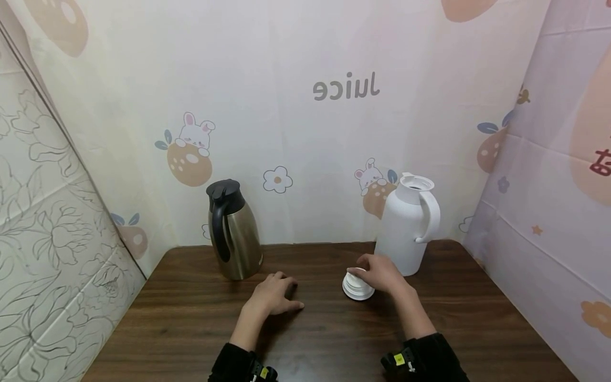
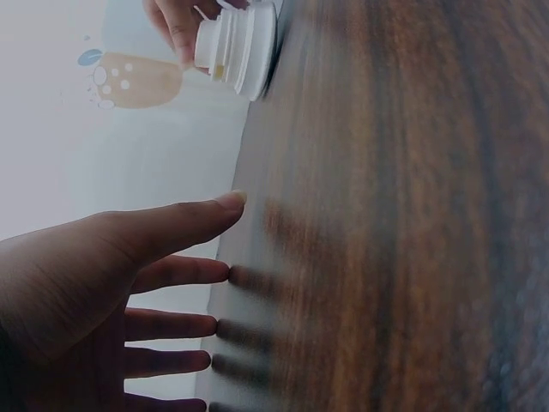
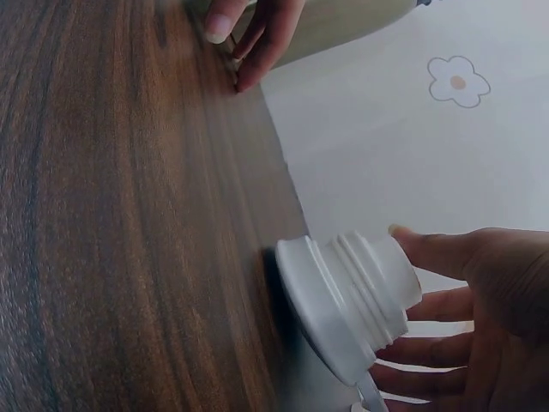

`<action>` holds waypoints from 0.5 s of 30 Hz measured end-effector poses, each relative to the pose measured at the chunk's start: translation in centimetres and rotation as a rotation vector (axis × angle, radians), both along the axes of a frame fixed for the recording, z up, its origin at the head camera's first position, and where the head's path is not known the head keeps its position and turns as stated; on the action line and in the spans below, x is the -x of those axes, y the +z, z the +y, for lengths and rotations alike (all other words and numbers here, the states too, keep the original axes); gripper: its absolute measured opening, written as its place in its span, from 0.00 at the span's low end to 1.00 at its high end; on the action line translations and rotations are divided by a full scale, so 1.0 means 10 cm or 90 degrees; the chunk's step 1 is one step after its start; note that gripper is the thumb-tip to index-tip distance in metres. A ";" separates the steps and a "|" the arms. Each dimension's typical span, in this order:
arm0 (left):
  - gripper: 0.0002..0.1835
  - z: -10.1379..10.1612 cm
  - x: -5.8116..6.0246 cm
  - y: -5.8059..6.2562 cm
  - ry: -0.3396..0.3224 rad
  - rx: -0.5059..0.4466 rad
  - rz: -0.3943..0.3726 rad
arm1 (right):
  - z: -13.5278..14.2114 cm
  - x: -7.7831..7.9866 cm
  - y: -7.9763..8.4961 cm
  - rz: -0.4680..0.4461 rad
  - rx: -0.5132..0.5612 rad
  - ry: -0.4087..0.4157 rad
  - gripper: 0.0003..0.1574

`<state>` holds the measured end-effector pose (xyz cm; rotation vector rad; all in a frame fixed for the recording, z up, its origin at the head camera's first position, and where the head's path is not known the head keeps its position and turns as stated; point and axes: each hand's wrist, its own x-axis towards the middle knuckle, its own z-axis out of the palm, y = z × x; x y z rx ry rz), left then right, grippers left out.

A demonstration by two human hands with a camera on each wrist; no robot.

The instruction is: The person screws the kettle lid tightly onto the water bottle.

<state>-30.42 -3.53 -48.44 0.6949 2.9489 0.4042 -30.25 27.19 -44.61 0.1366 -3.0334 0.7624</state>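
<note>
A white jug lid [image 1: 358, 289] with a ridged, stepped neck is at the table's middle right, its wide end down and narrow neck up. My right hand [image 1: 383, 273] pinches the neck, thumb on the near side and fingers behind it, as the right wrist view shows. Whether the lid's base touches the table, I cannot tell. Just behind stands the white jug [image 1: 400, 228], upright, its top uncovered. My left hand [image 1: 271, 295] rests on the table with fingers spread and nothing in it. Beyond it stands a bronze vacuum jug [image 1: 245, 244] with black lid and handle.
The brown wooden table [image 1: 324, 339] runs back to a patterned cloth wall [image 1: 305, 212]. Side panels flank it: a floral one [image 1: 52, 239] on the left, a printed cloth [image 1: 539, 185] on the right. The white jug's handle [image 1: 433, 215] points right.
</note>
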 end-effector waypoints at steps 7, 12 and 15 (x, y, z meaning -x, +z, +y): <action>0.35 0.00 0.00 -0.01 0.000 -0.004 -0.002 | 0.00 0.00 -0.05 -0.033 0.007 0.003 0.43; 0.35 0.00 0.00 -0.01 0.000 -0.006 0.001 | 0.00 0.00 -0.07 -0.035 0.008 0.020 0.44; 0.35 0.00 0.00 -0.01 0.000 -0.006 0.003 | -0.01 0.00 -0.08 -0.042 0.010 0.027 0.44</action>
